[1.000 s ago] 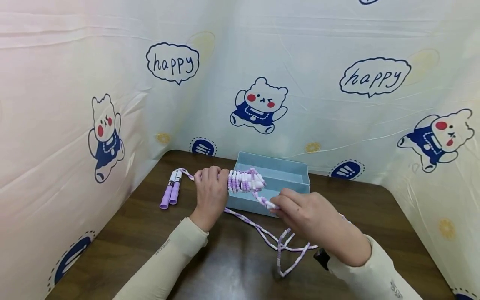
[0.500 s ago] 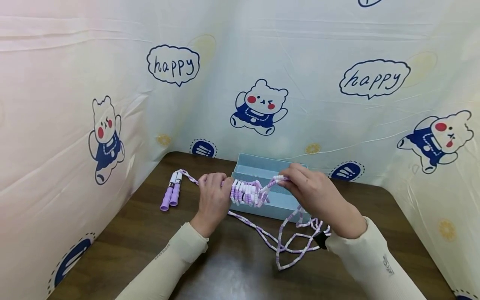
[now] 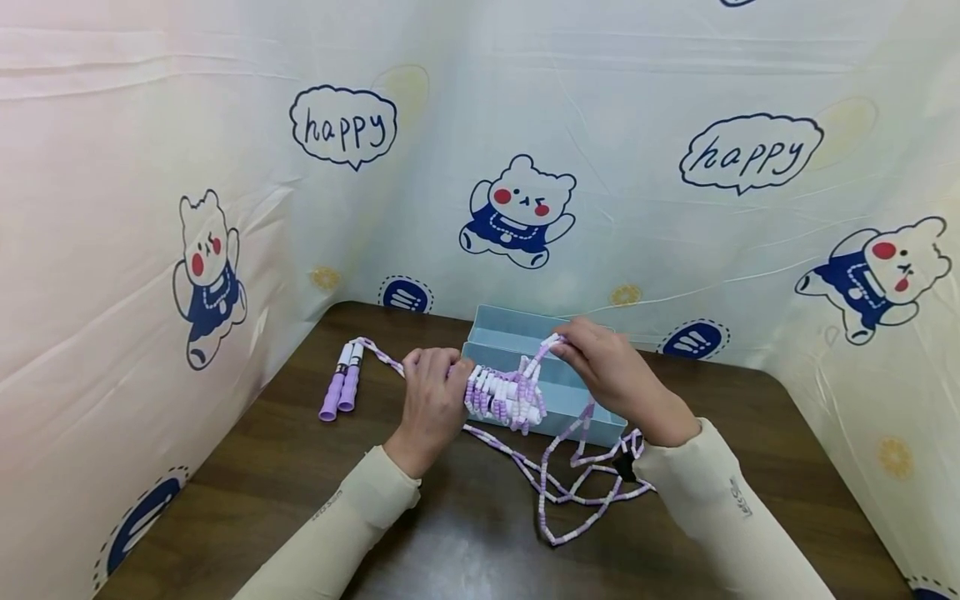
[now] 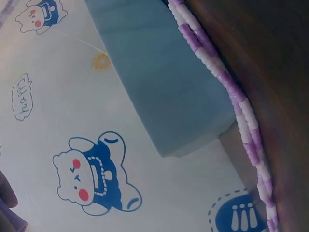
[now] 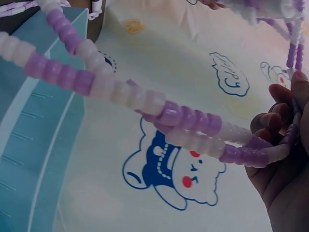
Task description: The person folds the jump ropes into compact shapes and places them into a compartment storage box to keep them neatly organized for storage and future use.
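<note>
My left hand grips a jump rope's handles, with a bundle of purple and white beaded rope wound round them beyond the thumb. A purple handle end shows at the corner of the left wrist view. Up and to the right, my right hand pinches a doubled strand of that beaded rope, which runs from the bundle to its fingers. The loose rest of the rope hangs below this hand and lies in crossing loops on the table.
A light blue open box with a divider stands behind the hands. Two more purple and white jump rope handles lie at the left, their beaded rope passing behind my left hand. Printed cloth surrounds the brown table.
My right hand has risen from low in front of the box to above it, carrying the strand over the bundle. My left hand has shifted slightly right and down, still gripping.
</note>
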